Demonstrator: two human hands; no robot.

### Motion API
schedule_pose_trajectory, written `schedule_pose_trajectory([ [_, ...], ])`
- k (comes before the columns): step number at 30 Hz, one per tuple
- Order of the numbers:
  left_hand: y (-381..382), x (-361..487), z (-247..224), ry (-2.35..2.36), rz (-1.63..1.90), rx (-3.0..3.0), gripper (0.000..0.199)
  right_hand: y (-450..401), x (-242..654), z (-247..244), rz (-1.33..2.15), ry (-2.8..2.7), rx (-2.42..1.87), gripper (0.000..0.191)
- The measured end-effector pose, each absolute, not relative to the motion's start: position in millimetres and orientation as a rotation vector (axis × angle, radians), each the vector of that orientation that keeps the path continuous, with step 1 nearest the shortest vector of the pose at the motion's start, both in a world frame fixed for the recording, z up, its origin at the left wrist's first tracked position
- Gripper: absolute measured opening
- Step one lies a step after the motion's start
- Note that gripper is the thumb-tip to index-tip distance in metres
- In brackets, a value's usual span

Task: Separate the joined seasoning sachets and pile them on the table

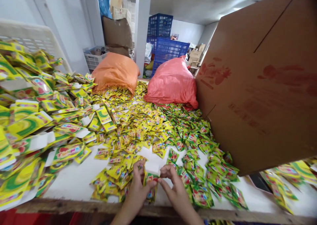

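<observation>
Near the table's front edge, a small yellow and green carton (151, 196) stands upright with its white flap raised. My left hand (139, 190) is closed around its left side, thumb across the front. From the right, my right hand (175, 188) has its fingers curled and its thumb at the carton's right edge, close to the left thumb. The right fingertips are partly hidden. Yellow sachets (116, 175) lie in a heap beside my left hand. Green sachets (201, 193) are spread just beyond my right hand.
Many yellow cartons (66, 152) are piled at left before a white crate (32, 33). An orange sack (116, 70) and a red sack (173, 81) spill sachets at the back. A large cardboard box (257, 86) leans at right, with a phone-like dark object (261, 182) below it.
</observation>
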State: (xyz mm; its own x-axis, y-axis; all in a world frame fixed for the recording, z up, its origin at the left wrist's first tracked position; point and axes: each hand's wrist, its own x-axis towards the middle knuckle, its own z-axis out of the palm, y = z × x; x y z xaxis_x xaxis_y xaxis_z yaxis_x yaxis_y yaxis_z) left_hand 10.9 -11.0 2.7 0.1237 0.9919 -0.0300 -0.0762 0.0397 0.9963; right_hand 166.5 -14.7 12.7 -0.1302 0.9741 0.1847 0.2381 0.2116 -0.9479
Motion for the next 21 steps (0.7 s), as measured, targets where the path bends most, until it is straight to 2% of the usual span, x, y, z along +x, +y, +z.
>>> schedule_pose_trajectory([
  [2,-14,8,1,1.134,1.170,1.201,0.056,-15,161,4,0.971,-1.514,-1.181,0.021],
  [6,-15,2,10,1.191,0.997,1.457,0.021,-13,154,5,0.947,-1.630,-1.157,0.013],
  [7,-14,0,12,1.197,0.954,1.521,0.018,-11,154,7,0.949,-1.675,-1.143,0.013],
  [10,-9,-4,16,1.229,0.953,1.616,0.022,-6,153,13,0.935,-1.742,-1.122,0.022],
  [12,-8,-5,14,1.200,1.026,1.554,0.021,-4,153,12,0.918,-1.676,-1.142,0.019],
  [15,-10,-7,11,1.157,1.085,1.445,0.033,-4,153,8,0.915,-1.548,-1.171,0.021],
  [21,-11,-10,22,1.220,1.047,1.625,0.018,-10,152,13,0.880,-1.684,-1.105,0.012],
])
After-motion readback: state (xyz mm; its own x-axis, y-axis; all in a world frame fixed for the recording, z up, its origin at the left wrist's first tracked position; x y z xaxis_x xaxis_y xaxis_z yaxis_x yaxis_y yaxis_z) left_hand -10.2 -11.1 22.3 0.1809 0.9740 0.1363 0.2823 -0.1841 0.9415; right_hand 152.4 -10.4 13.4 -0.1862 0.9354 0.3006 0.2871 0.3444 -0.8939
